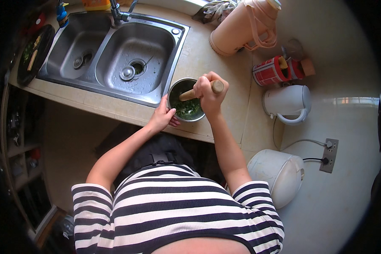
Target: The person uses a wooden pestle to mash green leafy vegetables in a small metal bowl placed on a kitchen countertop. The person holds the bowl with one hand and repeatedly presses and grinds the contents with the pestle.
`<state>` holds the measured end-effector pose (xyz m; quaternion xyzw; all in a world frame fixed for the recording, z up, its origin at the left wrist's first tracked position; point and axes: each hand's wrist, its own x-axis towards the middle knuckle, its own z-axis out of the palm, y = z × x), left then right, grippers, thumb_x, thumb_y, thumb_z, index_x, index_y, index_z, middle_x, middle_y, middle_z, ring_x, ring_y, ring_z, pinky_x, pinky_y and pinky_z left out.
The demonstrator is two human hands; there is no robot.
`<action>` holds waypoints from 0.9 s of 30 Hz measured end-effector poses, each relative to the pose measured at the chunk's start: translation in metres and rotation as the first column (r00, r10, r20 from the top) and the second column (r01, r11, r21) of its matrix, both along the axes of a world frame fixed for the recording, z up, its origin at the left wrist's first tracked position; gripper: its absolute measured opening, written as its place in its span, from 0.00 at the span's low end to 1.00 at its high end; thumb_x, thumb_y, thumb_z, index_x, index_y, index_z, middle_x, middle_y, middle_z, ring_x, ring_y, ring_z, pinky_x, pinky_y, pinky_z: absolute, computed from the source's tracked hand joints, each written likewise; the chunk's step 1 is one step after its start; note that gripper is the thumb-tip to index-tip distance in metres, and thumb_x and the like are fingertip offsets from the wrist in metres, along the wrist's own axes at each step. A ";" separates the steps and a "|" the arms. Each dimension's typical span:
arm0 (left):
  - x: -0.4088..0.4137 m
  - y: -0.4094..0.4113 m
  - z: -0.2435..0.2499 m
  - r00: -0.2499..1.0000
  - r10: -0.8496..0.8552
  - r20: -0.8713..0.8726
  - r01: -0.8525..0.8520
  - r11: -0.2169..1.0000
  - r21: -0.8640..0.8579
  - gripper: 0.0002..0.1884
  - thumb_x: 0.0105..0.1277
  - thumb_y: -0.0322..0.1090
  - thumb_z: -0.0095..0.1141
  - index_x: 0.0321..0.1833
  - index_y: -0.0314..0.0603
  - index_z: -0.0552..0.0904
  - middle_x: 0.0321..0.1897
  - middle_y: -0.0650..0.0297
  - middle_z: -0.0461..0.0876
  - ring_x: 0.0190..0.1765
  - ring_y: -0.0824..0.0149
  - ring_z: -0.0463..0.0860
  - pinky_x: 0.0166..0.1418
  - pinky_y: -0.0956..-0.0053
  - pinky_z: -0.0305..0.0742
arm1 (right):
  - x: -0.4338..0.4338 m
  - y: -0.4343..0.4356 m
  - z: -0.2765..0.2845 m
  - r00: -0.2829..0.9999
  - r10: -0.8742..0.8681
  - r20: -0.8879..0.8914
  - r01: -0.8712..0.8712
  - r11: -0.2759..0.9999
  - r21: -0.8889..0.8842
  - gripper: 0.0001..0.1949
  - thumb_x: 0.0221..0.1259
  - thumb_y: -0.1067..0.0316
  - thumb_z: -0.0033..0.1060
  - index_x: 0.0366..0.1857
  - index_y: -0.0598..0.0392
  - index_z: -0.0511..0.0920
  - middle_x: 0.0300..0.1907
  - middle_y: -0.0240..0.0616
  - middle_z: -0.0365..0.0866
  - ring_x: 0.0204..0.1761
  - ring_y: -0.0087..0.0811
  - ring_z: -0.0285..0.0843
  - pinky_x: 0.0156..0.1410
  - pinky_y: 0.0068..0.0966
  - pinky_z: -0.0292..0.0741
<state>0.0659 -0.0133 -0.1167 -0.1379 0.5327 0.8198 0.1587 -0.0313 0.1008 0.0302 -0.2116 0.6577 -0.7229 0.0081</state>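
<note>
A round metal pot [190, 119] stands on the countertop just right of the sink. Chopped green leaves [190, 108] lie inside it, with some clinging to the wall. My right hand [211, 92] is closed in a fist around a thick wooden pestle [188, 95], whose lower end reaches down into the pot at a slant. Against the pot's left side rests my left hand [163, 116], its thumb by the rim and its fingers around the lower outside.
Left of the pot is a steel double sink [93, 68] with a faucet [119, 14]. A dark board [35, 55] bearing food lies beyond it. To the right stand a pink thermos [241, 30], red cans [270, 70], a white electric kettle [285, 103] and a white lidded appliance [273, 174].
</note>
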 end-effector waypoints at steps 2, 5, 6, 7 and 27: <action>-0.003 -0.002 -0.003 1.000 -0.011 -0.010 0.011 1.000 -0.001 0.33 0.71 0.25 0.41 0.73 0.52 0.40 0.28 0.50 0.79 0.27 0.58 0.85 0.29 0.65 0.84 | -0.004 0.002 0.003 0.998 -0.037 0.051 0.039 0.998 -0.046 0.11 0.58 0.79 0.45 0.16 0.59 0.66 0.12 0.32 0.65 0.13 0.20 0.60 0.20 0.20 0.63; -0.004 -0.005 -0.002 1.000 0.014 0.004 -0.014 1.000 0.018 0.34 0.71 0.25 0.41 0.73 0.53 0.41 0.28 0.50 0.79 0.27 0.58 0.85 0.29 0.65 0.84 | -0.003 0.001 0.020 0.999 -0.039 0.018 0.041 0.982 -0.185 0.12 0.57 0.77 0.51 0.15 0.60 0.70 0.12 0.28 0.69 0.15 0.17 0.65 0.21 0.16 0.63; 0.000 -0.002 0.000 1.000 0.015 0.018 -0.015 0.999 0.030 0.34 0.70 0.25 0.41 0.73 0.53 0.41 0.29 0.50 0.79 0.27 0.58 0.85 0.30 0.65 0.84 | -0.002 0.002 0.018 0.999 -0.051 -0.011 0.047 0.980 -0.192 0.12 0.57 0.77 0.51 0.15 0.60 0.70 0.12 0.28 0.69 0.15 0.17 0.66 0.21 0.16 0.63; 0.000 -0.002 0.003 1.000 0.000 0.010 0.000 1.000 0.027 0.34 0.71 0.25 0.41 0.73 0.53 0.41 0.29 0.50 0.79 0.27 0.58 0.85 0.30 0.65 0.84 | -0.004 0.004 0.018 0.996 -0.073 -0.050 0.061 0.977 -0.207 0.12 0.57 0.77 0.51 0.15 0.60 0.69 0.12 0.29 0.69 0.15 0.18 0.66 0.21 0.16 0.63; -0.003 -0.003 0.004 1.000 0.008 -0.020 -0.009 1.000 -0.027 0.33 0.70 0.27 0.45 0.73 0.46 0.43 0.27 0.51 0.80 0.26 0.59 0.85 0.28 0.66 0.83 | -0.004 -0.002 -0.001 0.997 0.000 0.078 0.002 1.000 -0.025 0.11 0.57 0.80 0.46 0.16 0.59 0.67 0.13 0.32 0.66 0.12 0.21 0.61 0.20 0.21 0.64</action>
